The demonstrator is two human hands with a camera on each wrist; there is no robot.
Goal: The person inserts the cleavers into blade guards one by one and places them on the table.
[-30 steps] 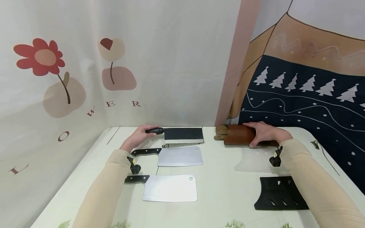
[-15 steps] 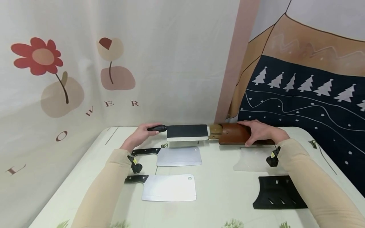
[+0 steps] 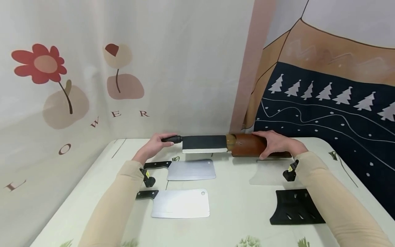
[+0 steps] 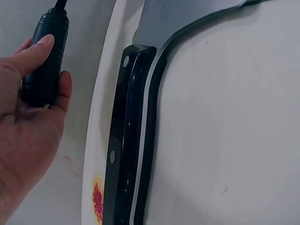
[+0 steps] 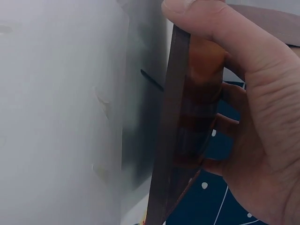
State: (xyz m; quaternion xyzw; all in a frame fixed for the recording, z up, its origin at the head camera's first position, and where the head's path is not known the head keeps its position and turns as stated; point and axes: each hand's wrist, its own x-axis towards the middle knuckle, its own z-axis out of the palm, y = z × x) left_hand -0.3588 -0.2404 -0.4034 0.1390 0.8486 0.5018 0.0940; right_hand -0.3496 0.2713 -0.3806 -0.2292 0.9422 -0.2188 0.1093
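Note:
At the table's far edge, my left hand (image 3: 155, 145) grips the black ribbed handle of a cleaver (image 3: 204, 144) with a dark blade and a pale cutting edge. The left wrist view shows thumb and fingers around that handle (image 4: 44, 61). My right hand (image 3: 274, 144) holds a brown leather knife sheath (image 3: 245, 144), thumb on its near edge and fingers over the far side, as the right wrist view also shows. The cleaver's blade end overlaps the tan strap (image 3: 230, 141) at the sheath's left end. Blade and sheath lie in one line.
Two silver cleavers with black handles lie nearer, one (image 3: 192, 170) behind the other (image 3: 181, 203). On the right are a translucent sheet-like cover (image 3: 266, 172) and a black slotted blade guard (image 3: 294, 207). A printed curtain (image 3: 185, 68) hangs behind the table.
The cleaver was lifted from lying flat and moved right, while the sheath moved left towards it. The gap between them has closed. The camera view has shifted slightly.

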